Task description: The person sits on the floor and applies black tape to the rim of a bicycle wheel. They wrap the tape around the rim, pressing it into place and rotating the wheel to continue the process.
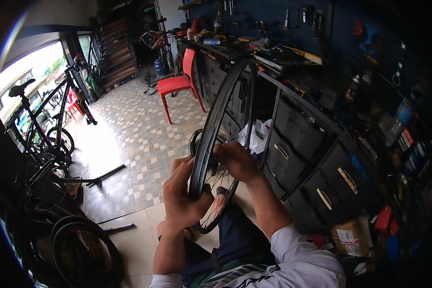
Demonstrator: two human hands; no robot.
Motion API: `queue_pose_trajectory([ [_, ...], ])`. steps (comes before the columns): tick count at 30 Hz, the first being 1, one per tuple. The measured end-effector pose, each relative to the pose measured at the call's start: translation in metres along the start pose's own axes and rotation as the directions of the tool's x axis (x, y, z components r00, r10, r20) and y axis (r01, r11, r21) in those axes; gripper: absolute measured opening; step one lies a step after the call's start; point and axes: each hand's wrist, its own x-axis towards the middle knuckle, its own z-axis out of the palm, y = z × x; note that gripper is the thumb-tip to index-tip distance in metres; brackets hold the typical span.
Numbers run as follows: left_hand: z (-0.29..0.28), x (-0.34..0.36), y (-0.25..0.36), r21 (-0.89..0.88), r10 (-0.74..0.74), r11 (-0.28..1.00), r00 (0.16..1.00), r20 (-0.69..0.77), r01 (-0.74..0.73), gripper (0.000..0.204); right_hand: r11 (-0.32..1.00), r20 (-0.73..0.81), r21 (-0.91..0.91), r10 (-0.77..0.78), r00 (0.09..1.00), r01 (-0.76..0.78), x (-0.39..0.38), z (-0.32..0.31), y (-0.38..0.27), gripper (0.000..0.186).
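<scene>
A black bicycle wheel (pixel 213 122) stands upright in front of me, its thin spokes showing on the right side. The outer face of its rim is turned toward me, and a dull greenish strip shows along part of it. Low on the rim, my left hand (pixel 183 194) is wrapped around it, with the thumb on the near side. My right hand (pixel 236 162) grips the same rim slightly higher, fingers bent against its right edge. What lies under the right fingertips is hidden.
Right of the wheel stands a dark workbench with drawers (pixel 293 134), cluttered with tools. A red plastic chair (pixel 175 85) stands ahead. At left are a bicycle (pixel 57 110) and a pile of tyres (pixel 57 230). A cardboard box (pixel 349 237) sits by the drawers.
</scene>
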Motion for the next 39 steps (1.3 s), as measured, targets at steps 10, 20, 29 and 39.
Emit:
queue_pose_trajectory([
  [10,-0.002,0.003,-0.008,-0.102,-0.072,0.992,0.997,0.013,0.073,0.059,0.521,-0.111,-0.802,-0.612,0.783,0.293,-0.012,0.007,-0.015,0.046],
  [20,-0.001,0.004,-0.006,-0.066,-0.029,0.997,1.000,-0.012,0.028,0.057,0.163,0.096,-0.942,-0.706,0.702,0.294,-0.013,0.009,-0.031,0.040],
  [29,-0.013,0.005,-0.004,0.144,0.053,0.988,0.998,0.019,-0.055,0.063,0.176,0.210,-0.898,-0.631,0.747,0.402,-0.009,0.005,-0.040,0.036],
  [39,-0.008,0.007,-0.003,0.005,0.074,0.997,0.995,0.069,-0.074,0.064,0.960,-0.098,-0.135,-0.258,0.961,0.244,-0.021,0.006,-0.011,0.021],
])
